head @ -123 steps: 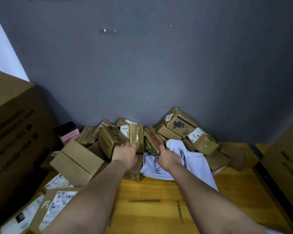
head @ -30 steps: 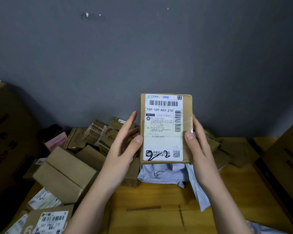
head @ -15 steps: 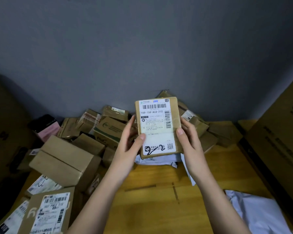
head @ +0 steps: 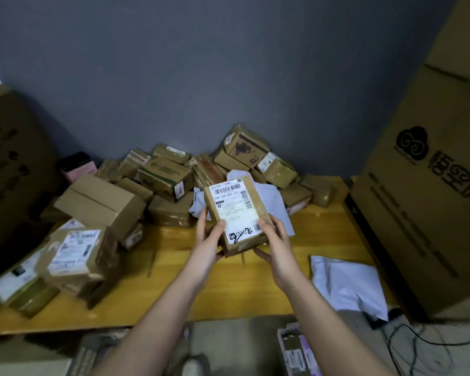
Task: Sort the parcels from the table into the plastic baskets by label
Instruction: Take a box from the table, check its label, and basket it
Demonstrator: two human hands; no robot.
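Left hand (head: 207, 244), right hand (head: 274, 240) grip labelled parcel (head: 235, 213) above wooden table (head: 228, 291).

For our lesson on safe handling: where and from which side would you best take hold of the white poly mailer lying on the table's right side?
The white poly mailer lies flat and soft near the table front edge, so probably pinch its near edge, which overhangs slightly, coming from the front with the right hand. Both hands are busy holding the labelled parcel.

large printed carton (head: 429, 202) right of table, black cable (head: 407, 346) on floor.
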